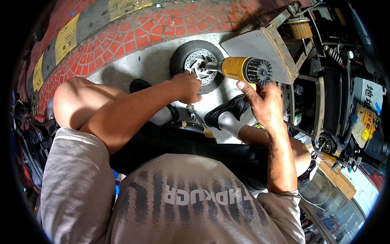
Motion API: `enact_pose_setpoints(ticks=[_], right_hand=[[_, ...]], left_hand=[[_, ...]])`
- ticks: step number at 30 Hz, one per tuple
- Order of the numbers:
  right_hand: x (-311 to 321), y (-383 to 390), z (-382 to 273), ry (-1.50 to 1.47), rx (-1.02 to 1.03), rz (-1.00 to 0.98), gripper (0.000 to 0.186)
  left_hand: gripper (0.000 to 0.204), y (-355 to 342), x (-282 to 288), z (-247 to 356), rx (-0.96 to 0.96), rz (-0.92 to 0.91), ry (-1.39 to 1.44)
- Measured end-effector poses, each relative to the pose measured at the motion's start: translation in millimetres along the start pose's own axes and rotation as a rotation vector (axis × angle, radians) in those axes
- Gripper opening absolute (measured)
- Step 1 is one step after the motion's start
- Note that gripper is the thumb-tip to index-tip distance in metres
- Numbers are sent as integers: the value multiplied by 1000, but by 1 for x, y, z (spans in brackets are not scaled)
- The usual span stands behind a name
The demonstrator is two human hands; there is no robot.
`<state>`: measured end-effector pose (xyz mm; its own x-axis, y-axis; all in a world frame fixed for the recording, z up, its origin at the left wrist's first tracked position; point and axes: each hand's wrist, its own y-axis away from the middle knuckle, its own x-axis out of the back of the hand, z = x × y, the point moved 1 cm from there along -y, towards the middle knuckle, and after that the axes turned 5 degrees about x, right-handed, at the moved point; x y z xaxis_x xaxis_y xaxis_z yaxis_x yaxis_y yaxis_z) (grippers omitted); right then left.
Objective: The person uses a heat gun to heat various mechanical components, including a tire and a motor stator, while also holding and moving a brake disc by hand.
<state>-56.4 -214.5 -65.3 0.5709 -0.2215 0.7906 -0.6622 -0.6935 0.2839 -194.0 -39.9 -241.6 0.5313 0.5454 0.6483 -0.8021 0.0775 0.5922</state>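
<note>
A small wheel point(212, 86) with a black tyre lies flat on the pale floor, its drilled brake disc point(211, 56) facing up. My left hand point(186, 87) is closed over the near edge of the wheel, fingertips by the disc and thumb at the tyre's outer side. A yellow and black impact wrench point(239, 69) is in my right hand point(267, 103), whose fingers wrap round its grip, mostly hidden from view. The wrench lies sideways over the wheel, its nose pointing left at the hub. Whether the nose touches the hub, I cannot tell.
My black shoes point(227, 112) flank the near side of the wheel. A worn seat edge point(191, 126) shows between my legs. Right of the wheel stands a wooden box point(260, 51), with shelves of parts and a shock absorber point(335, 55) beyond. Red paving point(150, 30) and a striped kerb point(67, 38) lie ahead.
</note>
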Motion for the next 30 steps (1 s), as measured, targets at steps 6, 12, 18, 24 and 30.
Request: enact_pose_setpoints(ticks=[6, 12, 18, 24, 30], right_hand=[[5, 1, 6, 17, 0, 44, 41], [14, 7, 12, -12, -32, 35, 49], [23, 16, 20, -51, -29, 70, 48], [32, 19, 33, -25, -50, 55, 48], [31, 31, 44, -97, 67, 157, 36]], left_hand=[[64, -4, 7, 5, -31, -2, -130], [60, -10, 14, 13, -18, 13, -221], [47, -32, 19, -6, 194, 255, 34], [46, -60, 28, -72, 590, 512, 383], [43, -72, 36, -59, 593, 396, 683]])
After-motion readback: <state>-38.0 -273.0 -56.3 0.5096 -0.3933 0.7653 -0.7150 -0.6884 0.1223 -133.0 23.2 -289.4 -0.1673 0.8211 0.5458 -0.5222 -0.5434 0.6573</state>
